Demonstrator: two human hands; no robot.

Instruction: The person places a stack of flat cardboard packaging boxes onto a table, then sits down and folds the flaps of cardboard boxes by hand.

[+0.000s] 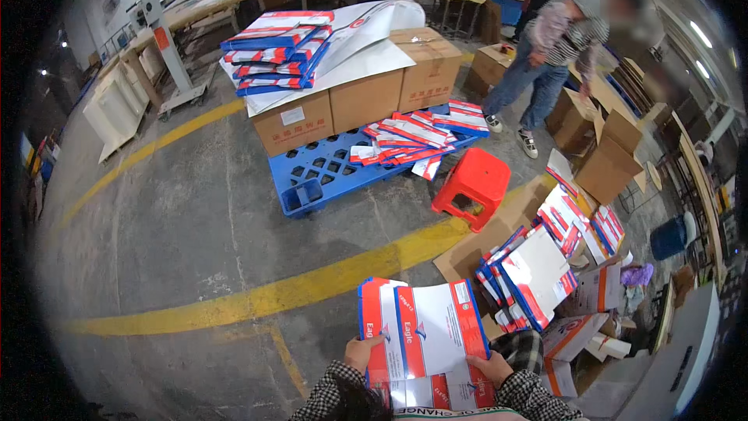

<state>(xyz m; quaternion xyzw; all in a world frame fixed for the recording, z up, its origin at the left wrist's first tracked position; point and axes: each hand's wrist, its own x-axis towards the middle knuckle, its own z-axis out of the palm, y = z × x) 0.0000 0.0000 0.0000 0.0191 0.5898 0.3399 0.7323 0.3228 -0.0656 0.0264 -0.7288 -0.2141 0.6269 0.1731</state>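
Left hand (pixel 360 355) grips the left edge of some flat cartons (pixel 442 327), its thumb over the printed face; right hand (pixel 491 366) holds their right edge, lower down. The cartons, white, red and blue, lie in front of the person, partly overlapping, between the two hands. Just beyond the right hand, more of the same sort lie in a pile (pixel 534 277) near a brown sheet (pixel 458 259). Past that stands a red stool (pixel 477 182), near a yellow floor line (pixel 312 290). Farther off, a blue pallet (pixel 290 168) bears a loose heap (pixel 409 139) of similar cartons beside brown boxes (pixel 366 101). A white sheet (pixel 366 51) covers part of the boxes, with a neat stack (pixel 274 53) on top. To the right, a co-worker (pixel 557 47) leans over near an open box (pixel 612 160).
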